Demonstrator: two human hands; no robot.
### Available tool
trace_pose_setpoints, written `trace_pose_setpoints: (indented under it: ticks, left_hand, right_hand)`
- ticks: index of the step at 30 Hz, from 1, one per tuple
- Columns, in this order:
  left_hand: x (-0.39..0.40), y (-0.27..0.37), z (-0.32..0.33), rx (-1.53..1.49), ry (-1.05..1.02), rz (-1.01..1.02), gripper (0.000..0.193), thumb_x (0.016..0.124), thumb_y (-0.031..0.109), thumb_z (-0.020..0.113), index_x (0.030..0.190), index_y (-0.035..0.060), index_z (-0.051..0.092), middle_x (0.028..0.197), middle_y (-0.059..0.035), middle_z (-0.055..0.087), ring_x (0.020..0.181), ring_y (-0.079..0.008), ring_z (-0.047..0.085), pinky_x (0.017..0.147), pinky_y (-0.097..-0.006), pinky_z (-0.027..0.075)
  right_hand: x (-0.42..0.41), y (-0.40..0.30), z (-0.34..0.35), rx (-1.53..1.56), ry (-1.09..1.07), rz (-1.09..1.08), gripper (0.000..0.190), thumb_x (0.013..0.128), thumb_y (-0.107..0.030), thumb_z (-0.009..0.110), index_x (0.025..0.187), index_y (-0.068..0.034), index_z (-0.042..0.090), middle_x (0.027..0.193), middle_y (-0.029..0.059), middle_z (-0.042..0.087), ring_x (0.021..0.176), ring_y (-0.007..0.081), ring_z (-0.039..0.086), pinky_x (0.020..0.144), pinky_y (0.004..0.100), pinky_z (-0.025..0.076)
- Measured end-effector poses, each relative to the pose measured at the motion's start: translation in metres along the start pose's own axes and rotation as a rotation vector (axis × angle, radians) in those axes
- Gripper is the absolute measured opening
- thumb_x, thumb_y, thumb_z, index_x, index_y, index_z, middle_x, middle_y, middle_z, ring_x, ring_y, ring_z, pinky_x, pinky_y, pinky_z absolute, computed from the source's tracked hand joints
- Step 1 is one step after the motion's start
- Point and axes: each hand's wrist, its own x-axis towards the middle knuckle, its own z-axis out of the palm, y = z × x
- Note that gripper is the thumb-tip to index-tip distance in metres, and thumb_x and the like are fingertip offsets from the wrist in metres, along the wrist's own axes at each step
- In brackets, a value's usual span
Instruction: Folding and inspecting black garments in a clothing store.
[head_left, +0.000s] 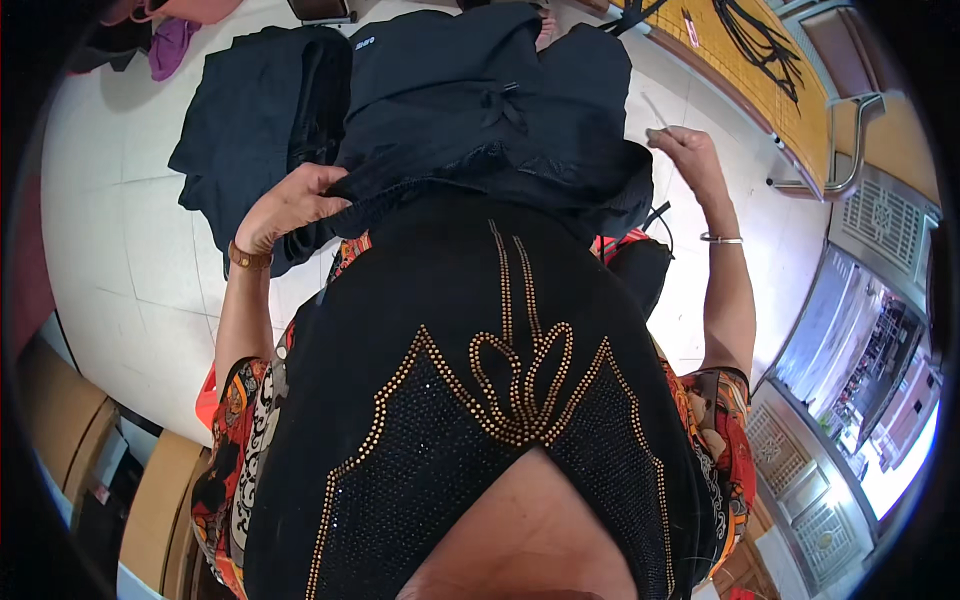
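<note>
A dark jacket-like garment (450, 97) with a small printed mark and a tied cord at its middle lies across my lap. My left hand (296, 202) pinches the garment's near edge between thumb and fingers, at its left end. Off the garment's right side, my right hand (690, 154) is raised with thumb and forefinger together. A thin, pale, blurred item (657, 111) sticks up from those fingertips; its kind cannot be made out. More dark folded clothing (240, 120) lies to the left, beside the garment.
At the upper right, a wooden-topped table (739, 71) carries black cords (761, 49) and a small pink-handled tool (690, 28). A metal-framed chair (862, 127) stands beside it. Purple cloth (171, 46) hangs at upper left. Wooden furniture (157, 510) is at lower left.
</note>
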Motion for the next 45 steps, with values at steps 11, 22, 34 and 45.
trace_pose_setpoints:
  ticks: [11, 22, 34, 45]
  left_hand:
    - [-0.017, 0.004, 0.013, 0.751, 0.243, 0.019, 0.021, 0.075, 0.012, 0.062, 0.092, -0.0004, 0.062, 0.073, -0.0096, 0.059, 0.063, -0.0238, 0.052, 0.061, -0.0325, 0.041]
    - [-0.01, 0.032, -0.035, 0.846, 0.742, 0.156, 0.017, 0.078, 0.011, 0.055, 0.092, 0.009, 0.063, 0.088, -0.0048, 0.062, 0.078, -0.024, 0.058, 0.071, -0.0338, 0.046]
    - [-0.21, 0.055, -0.171, 0.882, 1.96, 0.226, 0.03, 0.085, 0.019, 0.052, 0.113, 0.01, 0.062, 0.104, -0.0039, 0.066, 0.093, -0.0187, 0.06, 0.082, -0.0256, 0.045]
    - [-0.152, -0.154, 0.005, 0.399, 1.785, -0.312, 0.035, 0.076, 0.004, 0.056, 0.111, 0.008, 0.058, 0.097, -0.0098, 0.061, 0.082, -0.0216, 0.058, 0.074, -0.0296, 0.047]
  right_hand:
    - [-0.041, 0.01, 0.021, -0.555, -0.23, 0.122, 0.019, 0.073, -0.013, 0.064, 0.077, 0.002, 0.054, 0.065, 0.01, 0.055, 0.059, 0.0228, 0.05, 0.061, 0.0316, 0.044]
    - [-0.034, 0.013, -0.02, -0.159, 0.222, -0.088, 0.026, 0.08, -0.004, 0.054, 0.105, -0.004, 0.061, 0.082, 0.0097, 0.064, 0.073, 0.0197, 0.059, 0.069, 0.0289, 0.047]
    - [0.101, -0.296, 0.02, -0.406, 0.463, -0.849, 0.027, 0.088, -0.025, 0.05, 0.108, -0.011, 0.062, 0.087, 0.0117, 0.065, 0.076, 0.0226, 0.062, 0.068, 0.03, 0.048]
    - [0.186, -0.298, 0.233, -0.605, 0.047, -0.83, 0.028, 0.08, -0.023, 0.053, 0.104, -0.009, 0.06, 0.092, 0.0195, 0.062, 0.082, 0.0379, 0.059, 0.069, 0.0434, 0.047]
